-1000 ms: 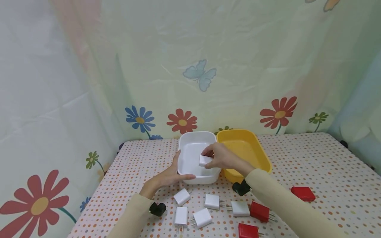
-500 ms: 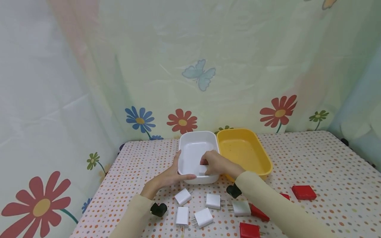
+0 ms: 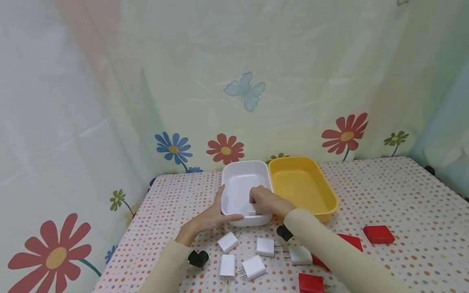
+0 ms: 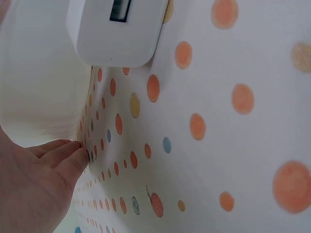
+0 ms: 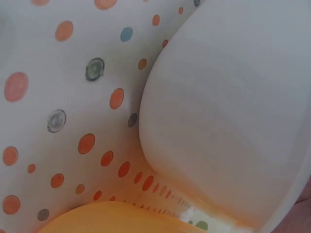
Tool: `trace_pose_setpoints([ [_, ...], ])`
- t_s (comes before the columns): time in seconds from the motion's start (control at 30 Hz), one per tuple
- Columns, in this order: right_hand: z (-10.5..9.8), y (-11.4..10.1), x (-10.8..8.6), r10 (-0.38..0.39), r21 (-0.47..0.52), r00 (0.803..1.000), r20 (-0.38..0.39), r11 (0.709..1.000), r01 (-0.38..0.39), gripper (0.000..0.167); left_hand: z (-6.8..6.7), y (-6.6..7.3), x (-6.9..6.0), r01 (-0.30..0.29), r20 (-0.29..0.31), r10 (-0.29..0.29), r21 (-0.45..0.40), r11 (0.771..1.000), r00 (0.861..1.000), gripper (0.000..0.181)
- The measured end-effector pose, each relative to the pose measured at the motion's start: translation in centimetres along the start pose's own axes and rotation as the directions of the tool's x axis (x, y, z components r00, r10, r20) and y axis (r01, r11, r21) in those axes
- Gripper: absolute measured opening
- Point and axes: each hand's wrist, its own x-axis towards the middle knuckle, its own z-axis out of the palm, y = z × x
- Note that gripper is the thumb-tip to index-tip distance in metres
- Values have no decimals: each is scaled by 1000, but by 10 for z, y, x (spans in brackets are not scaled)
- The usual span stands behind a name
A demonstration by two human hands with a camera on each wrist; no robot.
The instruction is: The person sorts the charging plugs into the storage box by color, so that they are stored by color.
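Observation:
Inside a white plastic bin (image 3: 246, 163), my right hand (image 3: 270, 201) reaches down near the front wall. Its fingers pinch a white USB charger plug (image 3: 252, 212), mostly hidden by the hand. My left hand (image 3: 209, 215) braces the bin's near left corner, thumb along the front rim and fingers against the left side. In the left wrist view those fingers (image 4: 70, 162) lie fairly straight beside the bin's wall (image 4: 43, 63). The right wrist view shows the bin's outer side (image 5: 218, 111) and little of the right hand.
A yellow bin (image 3: 301, 161) stands right beside the white one. Several white charger plugs (image 3: 253, 267) lie in front on the dotted tablecloth (image 3: 183, 191). Red charger plugs (image 3: 379, 234) lie to the right, some partly behind the right sleeve (image 3: 329, 244). A patterned curtain (image 3: 190, 81) hangs behind.
My right hand has lowered the white charger plug into the white bin toward its front wall. The left hand keeps its place on the bin; the head view has shifted slightly.

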Motion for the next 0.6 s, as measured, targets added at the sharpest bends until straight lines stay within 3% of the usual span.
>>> trace_pose_setpoints([
  [0.4, 4, -2, 0, 34, 7, 999, -31, 999, -34, 24, 2, -1, 1, -1, -3, 1, -17, 1000, 1000, 130],
  [0.6, 1, -3, -1, 2, 2, 998, -55, 1000, -2, 30, 0, 0, 0, 9, -8, -9, 3, 1000, 1000, 129],
])
